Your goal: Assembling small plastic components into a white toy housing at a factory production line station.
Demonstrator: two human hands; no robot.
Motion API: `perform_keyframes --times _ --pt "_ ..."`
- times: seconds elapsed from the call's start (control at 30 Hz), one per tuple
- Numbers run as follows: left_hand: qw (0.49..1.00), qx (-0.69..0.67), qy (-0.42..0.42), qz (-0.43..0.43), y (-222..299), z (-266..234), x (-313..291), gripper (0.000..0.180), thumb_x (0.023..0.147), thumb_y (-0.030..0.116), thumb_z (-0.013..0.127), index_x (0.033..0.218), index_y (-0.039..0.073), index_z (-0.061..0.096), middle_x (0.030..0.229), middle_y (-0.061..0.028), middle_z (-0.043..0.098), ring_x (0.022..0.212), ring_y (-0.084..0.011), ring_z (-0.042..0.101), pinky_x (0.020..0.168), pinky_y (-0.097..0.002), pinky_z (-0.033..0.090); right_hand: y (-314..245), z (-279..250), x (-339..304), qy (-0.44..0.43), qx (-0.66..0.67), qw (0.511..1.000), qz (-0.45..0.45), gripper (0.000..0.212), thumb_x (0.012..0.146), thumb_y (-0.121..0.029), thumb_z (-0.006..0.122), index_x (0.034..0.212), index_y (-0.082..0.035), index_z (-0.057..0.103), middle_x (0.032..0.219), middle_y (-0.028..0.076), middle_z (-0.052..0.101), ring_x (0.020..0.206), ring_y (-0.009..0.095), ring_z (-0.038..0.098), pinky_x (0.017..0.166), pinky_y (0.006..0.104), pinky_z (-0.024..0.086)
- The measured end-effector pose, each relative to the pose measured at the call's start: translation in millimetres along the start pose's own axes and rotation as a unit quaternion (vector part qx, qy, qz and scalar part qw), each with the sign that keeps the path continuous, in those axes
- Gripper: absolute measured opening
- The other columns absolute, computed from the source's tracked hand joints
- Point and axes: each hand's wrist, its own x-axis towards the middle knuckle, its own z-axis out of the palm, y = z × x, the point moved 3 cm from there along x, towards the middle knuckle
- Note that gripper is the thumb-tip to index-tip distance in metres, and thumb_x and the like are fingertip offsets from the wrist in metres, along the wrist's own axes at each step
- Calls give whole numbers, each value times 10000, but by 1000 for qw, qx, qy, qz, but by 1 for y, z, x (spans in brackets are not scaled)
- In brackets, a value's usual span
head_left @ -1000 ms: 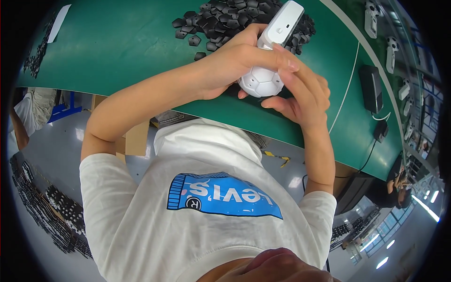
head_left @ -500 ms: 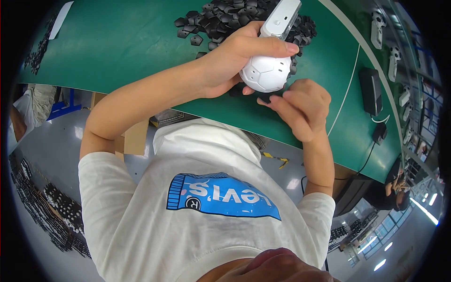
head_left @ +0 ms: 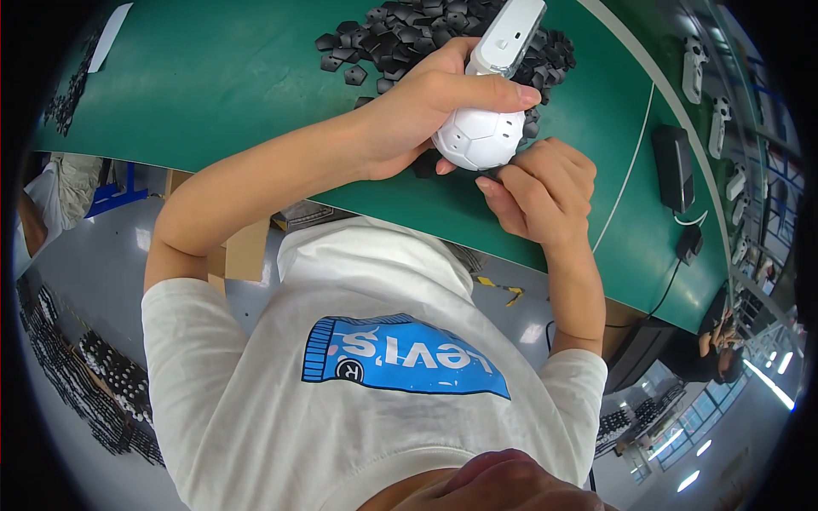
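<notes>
A white device (head_left: 482,139) with a ball-shaped end, panelled like a football, and a flat rectangular upper part is held over the table's near side. My left hand (head_left: 443,98) wraps round it at the neck, thumb across the front. Against the lower right of the ball, my right hand (head_left: 545,189) has its fingers curled and pinched on a small black pentagon piece (head_left: 492,173), mostly hidden by the fingertips. Beyond the device lies a heap of black pentagon pieces (head_left: 400,43) on the green table.
The green table (head_left: 221,102) curves round in front of me. At its right lie a black box-shaped device (head_left: 673,168) and a cable with a small black block (head_left: 689,244). Several white devices (head_left: 694,72) stand along the far right. A cardboard box (head_left: 245,251) is below the table edge.
My right hand has moved up and slightly left, bringing the black piece against the ball's underside. The white device has shifted only slightly in my left hand.
</notes>
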Motion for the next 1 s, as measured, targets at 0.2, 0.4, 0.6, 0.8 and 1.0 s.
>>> perform_keyframes --times 0.2,0.4,0.6,0.8,1.0 --pt "1000 21 -7 0 2 0 0 570 847 287 644 1287 47 374 966 -106 621 678 -123 633 352 -222 439 -1 -6 3 -84 -17 996 23 230 692 -108 769 669 -41 550 640 57 525 482 190 477 414 285 340" --pt "1000 -11 -6 -15 2 0 0 571 846 284 645 1289 47 374 964 -104 623 657 -123 628 338 -219 430 4 -3 1 -33 38 998 34 209 702 -120 768 678 -33 580 640 61 530 480 188 473 418 287 335" --pt "1000 -5 -3 -21 4 0 -1 742 777 370 728 1279 -24 349 918 -83 583 655 -111 609 367 -226 406 2 -5 2 -47 29 997 53 232 687 -171 793 694 -41 601 643 52 536 480 190 473 427 289 331" --pt "1000 11 9 -11 2 -1 0 572 841 293 653 1274 40 379 950 -91 625 644 -113 625 342 -216 430 6 -3 0 -48 60 992 96 245 675 -185 805 687 -49 602 635 48 536 480 192 474 434 291 333" --pt "1000 12 20 -2 -1 -3 2 577 843 295 651 1275 32 373 943 -88 622 632 -109 621 344 -217 425 9 -4 1 -59 71 986 136 262 662 -183 821 696 -45 600 625 50 543 495 182 492 449 281 345"
